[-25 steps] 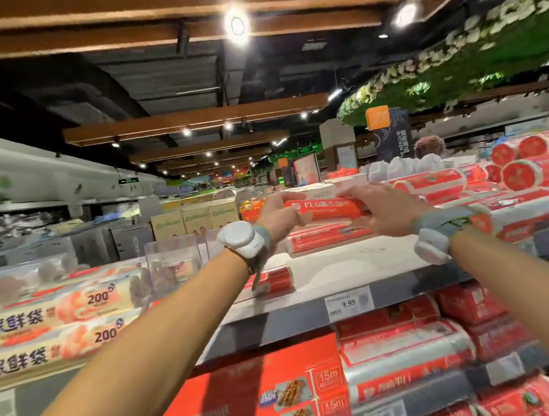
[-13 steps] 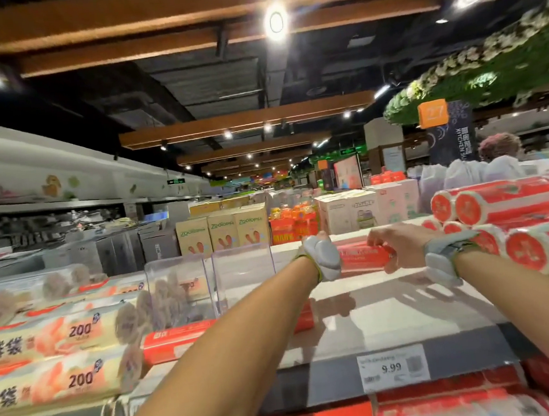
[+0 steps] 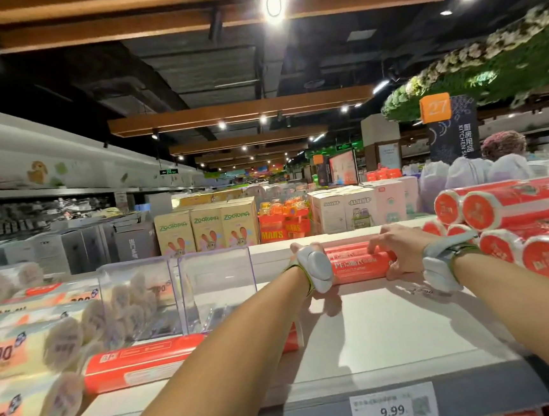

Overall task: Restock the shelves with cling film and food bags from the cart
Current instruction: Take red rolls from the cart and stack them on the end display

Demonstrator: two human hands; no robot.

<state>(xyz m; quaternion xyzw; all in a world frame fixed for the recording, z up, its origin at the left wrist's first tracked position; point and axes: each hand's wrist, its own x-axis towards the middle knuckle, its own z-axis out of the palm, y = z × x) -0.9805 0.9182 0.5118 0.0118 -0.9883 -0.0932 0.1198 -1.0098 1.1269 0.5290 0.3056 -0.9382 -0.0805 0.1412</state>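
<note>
One red roll, white lettering, lying horizontal.

Our left hand is almost wholly hidden behind a white wrist device, so we cannot tell how its fingers lie. The device also covers the left ends of the red packs; our right hand covers their right ends. Our left forearm hides part of the long red package at the front of the shelf. The left edge cuts off the food bag rolls, the right edge the red-and-white rolls. On the price label, only 9.99 reads; the other print is too small.
</note>
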